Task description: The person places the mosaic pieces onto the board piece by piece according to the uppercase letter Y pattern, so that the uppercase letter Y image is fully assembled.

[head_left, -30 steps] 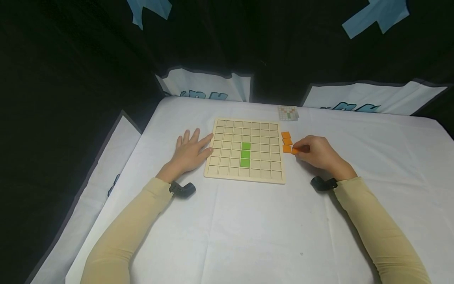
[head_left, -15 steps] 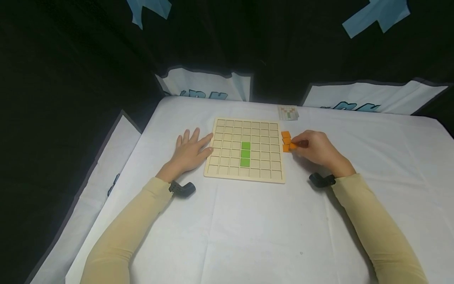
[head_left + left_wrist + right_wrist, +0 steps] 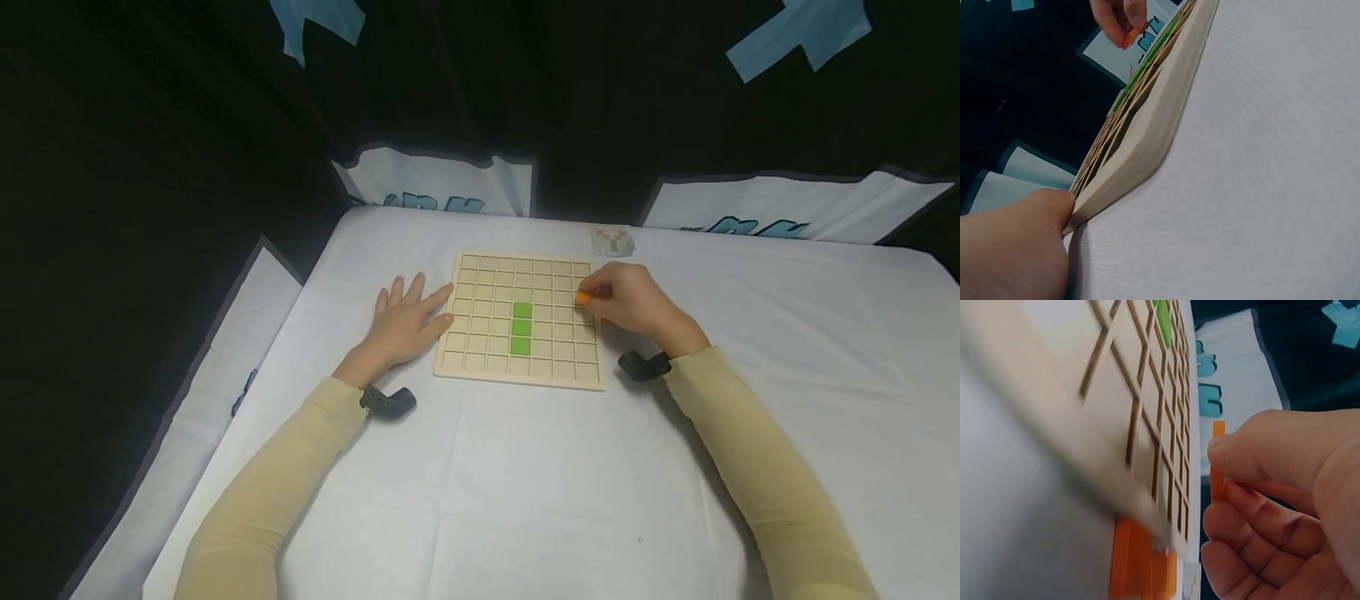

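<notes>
A square wooden grid board (image 3: 480, 367) lies on the white table, three green tiles (image 3: 522, 327) set in a column of its cells. My left hand (image 3: 401, 332) lies flat with spread fingers, its thumb and index finger touching the board's left edge. Over the right side of the board, my right hand (image 3: 633, 302) pinches an orange tile (image 3: 1217, 462) between thumb and fingers. In the right wrist view this tile is on edge, held above the grid. More orange tiles (image 3: 1132, 556) lie beside the board's edge, hidden under my right hand in the head view.
A small patterned card (image 3: 612, 241) lies behind the board's far right corner. The white-covered table (image 3: 525, 492) extends toward me. Dark cloth (image 3: 480, 83) hangs behind the table's far edge. Each wrist carries a black camera (image 3: 645, 367).
My right hand has picked up an orange tile from the group at the right and moved left with it over the board. The left hand has stayed in place.
</notes>
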A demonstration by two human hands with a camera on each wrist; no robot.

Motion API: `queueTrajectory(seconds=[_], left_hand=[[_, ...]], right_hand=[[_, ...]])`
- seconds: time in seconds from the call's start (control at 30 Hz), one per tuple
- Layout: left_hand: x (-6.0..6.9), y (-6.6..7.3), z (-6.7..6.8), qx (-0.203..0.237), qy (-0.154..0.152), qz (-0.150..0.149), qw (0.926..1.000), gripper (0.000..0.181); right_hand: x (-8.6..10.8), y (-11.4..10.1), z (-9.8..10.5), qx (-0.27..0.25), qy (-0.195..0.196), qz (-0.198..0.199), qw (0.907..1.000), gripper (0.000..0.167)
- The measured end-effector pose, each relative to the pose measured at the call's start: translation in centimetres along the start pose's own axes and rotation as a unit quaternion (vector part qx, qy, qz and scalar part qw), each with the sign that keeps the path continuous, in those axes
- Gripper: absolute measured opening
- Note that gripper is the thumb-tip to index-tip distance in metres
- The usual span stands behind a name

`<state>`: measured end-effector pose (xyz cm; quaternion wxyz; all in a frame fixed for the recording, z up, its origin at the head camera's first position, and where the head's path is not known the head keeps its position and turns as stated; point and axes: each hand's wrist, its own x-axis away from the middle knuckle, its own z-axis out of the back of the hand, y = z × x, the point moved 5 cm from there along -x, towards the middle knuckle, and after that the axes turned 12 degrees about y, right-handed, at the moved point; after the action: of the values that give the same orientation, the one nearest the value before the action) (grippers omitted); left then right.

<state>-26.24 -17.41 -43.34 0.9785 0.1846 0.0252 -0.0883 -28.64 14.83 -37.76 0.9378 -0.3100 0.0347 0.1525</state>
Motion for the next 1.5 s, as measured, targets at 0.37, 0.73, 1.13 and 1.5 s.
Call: queueTrajectory(seconds=[0.37,0.73,1.13,1.5], left_hand=[[0.1,0.1,0.0,-0.002,0.004,0.0,1.0,0.063],[0.1,0.1,0.0,-0.002,0.005,0.001,1.0,0.063],[0.1,0.0,0.1,0.002,0.002,0.002,1.0,0.063],[0.2,0.1,0.1,0.004,0.004,0.0,1.0,0.063]], right_hand=[[-2.4,-2.8,-2.0,-0.005,0.002,0.065,0.9979,0.028],[-4.2,-5.5,-4.3,-0.013,-0.026,0.083,0.9961,0.022],[-5.7,-7.0,-6.4,-0.007,-0.053,0.068,0.9962,0.029],[-6.1,-7.0,-7.8,-0.004,-0.058,0.056,0.9967,0.034]])
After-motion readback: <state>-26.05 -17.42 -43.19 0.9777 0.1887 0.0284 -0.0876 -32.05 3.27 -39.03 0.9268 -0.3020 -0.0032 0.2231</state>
